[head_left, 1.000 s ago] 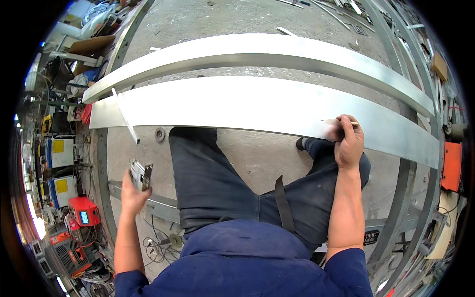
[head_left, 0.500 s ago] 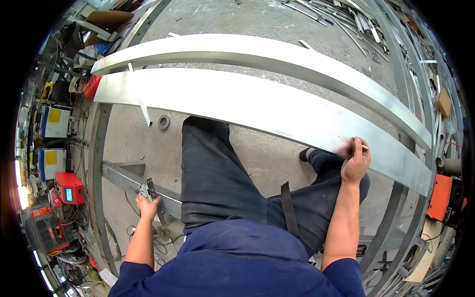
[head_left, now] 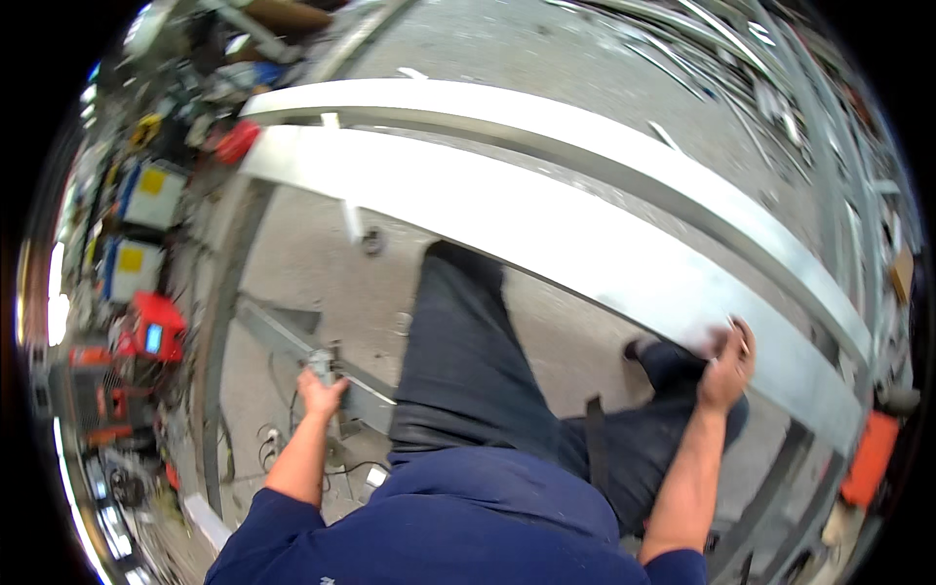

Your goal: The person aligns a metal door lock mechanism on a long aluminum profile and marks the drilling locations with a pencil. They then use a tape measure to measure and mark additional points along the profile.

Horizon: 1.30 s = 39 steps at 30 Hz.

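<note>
Two long pale metal beams lie across in front of me, a far one [head_left: 585, 136] and a near one [head_left: 546, 219]. My right hand [head_left: 726, 375] is at the near beam's right part, fingers pinched round a thin, pencil-like stick [head_left: 746, 343]. A reflection of the hand shows on the shiny face. At the lower left, my left hand [head_left: 320, 392] is closed on a grey metal tool with a narrow bar [head_left: 324, 365]. Blur hides its exact kind. That hand is beside a lower grey steel bar [head_left: 278, 331] of the frame.
A narrow white strip [head_left: 351, 222] hangs over the near beam's edge, by a dark ring [head_left: 372, 242] on the floor. Left stand a red machine with a blue display [head_left: 158, 327] and cables; right, an orange case [head_left: 871, 458]. Metal lengths [head_left: 673, 68] lie far right.
My view has swung, so beams and machines appear tilted and shifted rightward, with blur. Both hands keep their holds; the right stays by the near beam.
</note>
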Each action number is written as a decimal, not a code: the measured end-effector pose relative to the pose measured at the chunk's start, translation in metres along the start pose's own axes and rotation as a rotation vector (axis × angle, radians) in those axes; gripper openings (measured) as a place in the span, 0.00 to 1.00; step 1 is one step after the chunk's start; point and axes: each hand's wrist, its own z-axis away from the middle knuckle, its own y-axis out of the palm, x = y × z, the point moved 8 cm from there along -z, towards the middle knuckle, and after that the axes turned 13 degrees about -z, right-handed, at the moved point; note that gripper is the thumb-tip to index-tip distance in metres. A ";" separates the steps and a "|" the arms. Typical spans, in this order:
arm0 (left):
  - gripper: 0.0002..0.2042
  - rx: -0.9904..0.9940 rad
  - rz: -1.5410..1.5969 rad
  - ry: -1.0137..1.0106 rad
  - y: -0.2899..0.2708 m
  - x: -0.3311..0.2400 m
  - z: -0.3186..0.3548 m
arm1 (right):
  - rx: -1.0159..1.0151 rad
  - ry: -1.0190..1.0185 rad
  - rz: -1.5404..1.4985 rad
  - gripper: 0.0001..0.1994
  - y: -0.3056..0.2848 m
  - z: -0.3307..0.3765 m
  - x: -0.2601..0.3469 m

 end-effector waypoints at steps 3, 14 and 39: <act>0.59 0.030 -0.055 -0.028 -0.004 -0.016 -0.003 | 0.078 -0.058 -0.020 0.15 -0.007 -0.001 -0.001; 0.48 -0.281 0.140 0.332 -0.126 -0.155 -0.067 | 0.109 -0.062 -0.007 0.14 -0.002 -0.007 -0.005; 0.25 -0.098 0.738 -0.589 -0.019 0.075 -0.070 | 0.020 -0.263 0.253 0.16 -0.031 0.025 0.067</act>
